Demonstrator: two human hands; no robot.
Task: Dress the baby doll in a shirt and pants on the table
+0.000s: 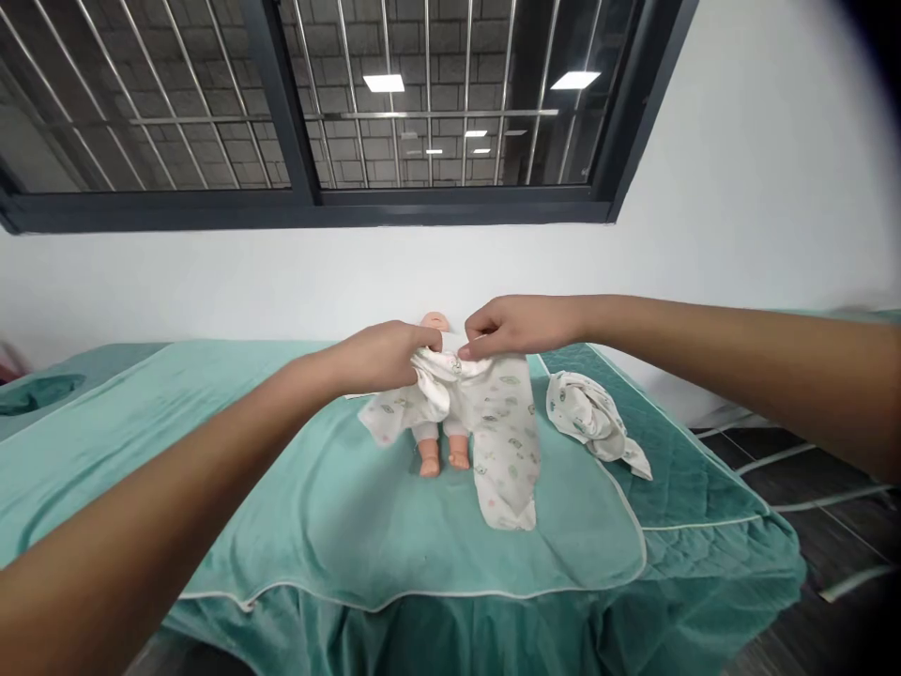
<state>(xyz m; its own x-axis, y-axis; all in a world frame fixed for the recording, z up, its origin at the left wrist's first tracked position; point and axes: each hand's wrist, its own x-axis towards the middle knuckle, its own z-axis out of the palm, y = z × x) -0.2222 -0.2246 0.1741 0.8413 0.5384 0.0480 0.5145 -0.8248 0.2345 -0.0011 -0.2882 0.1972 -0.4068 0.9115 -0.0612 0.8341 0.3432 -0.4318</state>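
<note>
A pair of white baby pants with a small green leaf print [505, 441] hangs between my two hands, one leg dangling down at the right. My left hand [394, 355] has its fingers closed around bunched fabric at the waist. Pinching the waist's other side is my right hand [517, 326]. Behind the pants a baby doll [429, 455] lies on its back on the teal blanket, feet toward me. Only the top of its head and its lower legs and feet show; the rest is hidden by the cloth and my hands.
A crumpled white printed garment [587, 418] lies on the right of the teal blanket [338, 535]. Beneath is a quilted green bed cover [710, 498]. A white wall [211, 282] and a barred window [450, 207] stand behind the bed.
</note>
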